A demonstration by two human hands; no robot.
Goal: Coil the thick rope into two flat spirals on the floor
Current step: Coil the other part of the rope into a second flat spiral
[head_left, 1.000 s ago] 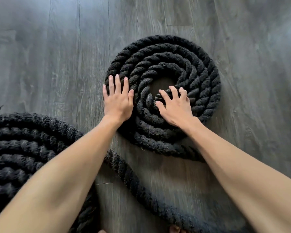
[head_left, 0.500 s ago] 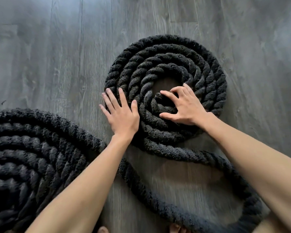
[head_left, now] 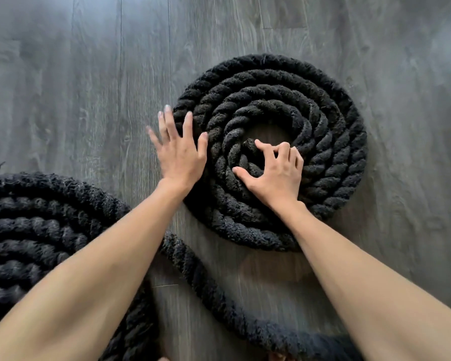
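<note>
Floor [head_left: 89,100]; left hand [head_left: 180,157] flat against rope [head_left: 323,126]

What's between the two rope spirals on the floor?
Head view: mostly bare grey floor, crossed by the left forearm. Nearer the person, a loose rope run lies there too.

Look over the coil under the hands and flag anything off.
The spiral is not closed at its centre: bare floor shows there, and the inner rope end, pinched by the right hand, bends in loosely. The left hand presses flat on the outer turn.
</note>
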